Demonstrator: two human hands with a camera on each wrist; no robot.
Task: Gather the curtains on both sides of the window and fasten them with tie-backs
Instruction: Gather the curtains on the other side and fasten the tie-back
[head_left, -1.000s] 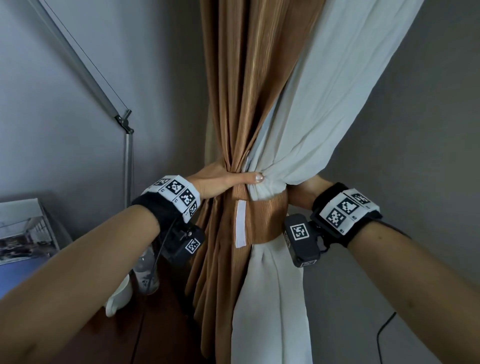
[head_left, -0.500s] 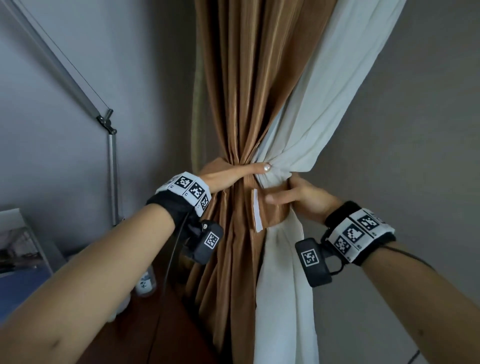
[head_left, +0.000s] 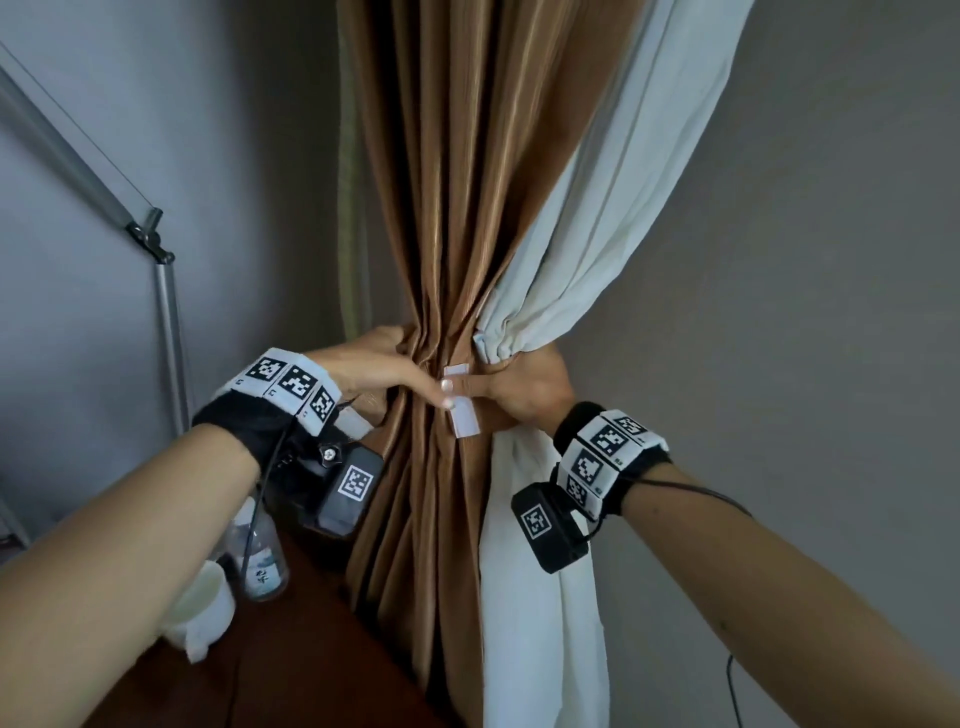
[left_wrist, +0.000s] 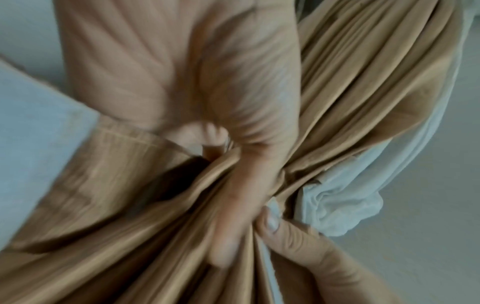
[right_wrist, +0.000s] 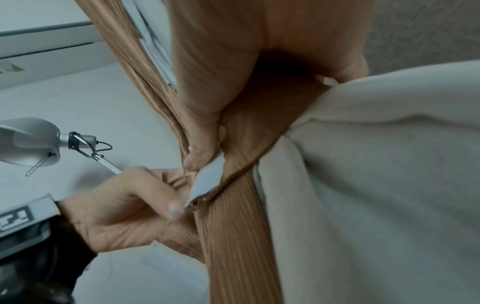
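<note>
Grey walls meet behind a brown curtain (head_left: 457, 208) and a white curtain (head_left: 597, 234), bunched together at the centre of the frame. Your left hand (head_left: 374, 371) clutches the brown folds, its forefinger touching the white strip on the tie-back (head_left: 462, 410). Your right hand (head_left: 524, 389) pinches that tie-back end just beside it. At lower left, a bottle (head_left: 260, 556) stands on a dark surface (head_left: 311, 665).

Black wristbands (head_left: 244, 431) carry white coded tags (head_left: 605, 439).
</note>
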